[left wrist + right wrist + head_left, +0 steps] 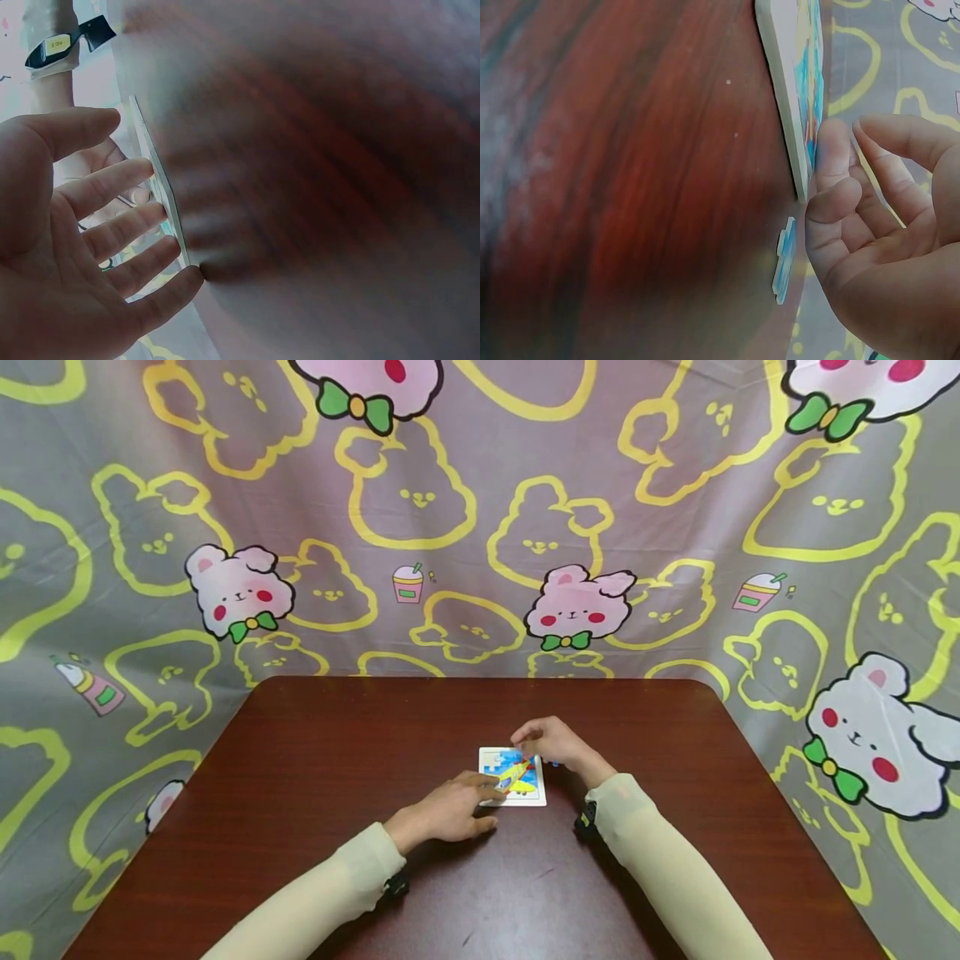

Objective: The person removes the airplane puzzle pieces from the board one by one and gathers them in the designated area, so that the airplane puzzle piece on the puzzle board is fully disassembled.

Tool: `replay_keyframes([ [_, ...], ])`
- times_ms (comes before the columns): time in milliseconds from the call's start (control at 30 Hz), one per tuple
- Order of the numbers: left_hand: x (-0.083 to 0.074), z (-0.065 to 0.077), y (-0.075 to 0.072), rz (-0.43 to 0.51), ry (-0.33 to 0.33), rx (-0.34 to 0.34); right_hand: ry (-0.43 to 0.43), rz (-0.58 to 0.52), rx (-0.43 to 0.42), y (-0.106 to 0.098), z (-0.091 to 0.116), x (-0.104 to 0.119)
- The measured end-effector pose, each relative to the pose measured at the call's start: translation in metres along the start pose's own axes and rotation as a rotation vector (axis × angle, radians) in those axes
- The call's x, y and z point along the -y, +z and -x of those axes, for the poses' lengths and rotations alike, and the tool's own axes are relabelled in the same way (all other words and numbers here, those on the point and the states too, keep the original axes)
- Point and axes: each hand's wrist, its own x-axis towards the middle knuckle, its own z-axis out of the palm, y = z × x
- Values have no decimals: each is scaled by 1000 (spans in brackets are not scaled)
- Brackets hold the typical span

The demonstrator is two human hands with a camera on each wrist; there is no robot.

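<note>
so the jigsaw tray [534, 802] sits on the dark wood-grain table [360, 735], a bit past centre toward 1 o'clock in the head view; it's close to square with its sides running about 12-to-6 and 9-to-3; the yellow plane picture [516, 774] in it has its long axis slanting roughly 8 to 2 o'clock, though I can't tell which end is the nose.

the tray holds blue and yellow pieces, with pale bed showing around 10 o'clock; a loose blue jigsaw piece [783, 262] lies flat on the table just off the tray's 3 o'clock side, knobbly-edged and thin; the tray itself is a flat board with a pale rim.

left hand [453, 807] is spread and relaxed, fingertips touching the tray at 8 o'clock; right hand [558, 743] is at the 1 o'clock corner, fingers bent, thumb close to them; can't tell if it's pinching anything tbh.
</note>
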Motion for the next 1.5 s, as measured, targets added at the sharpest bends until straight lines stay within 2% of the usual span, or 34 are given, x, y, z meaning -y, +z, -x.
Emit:
replay_keyframes([
  [500, -1, 1, 0, 5, 1, 1, 51, 38, -6, 5, 0, 5],
  [1033, 0, 1, 0, 13, 13, -12, 27, 39, -13, 6, 0, 7],
  [1500, 0, 1, 0, 8, -6, 2, -4, 57, -25, 7, 0, 9],
])
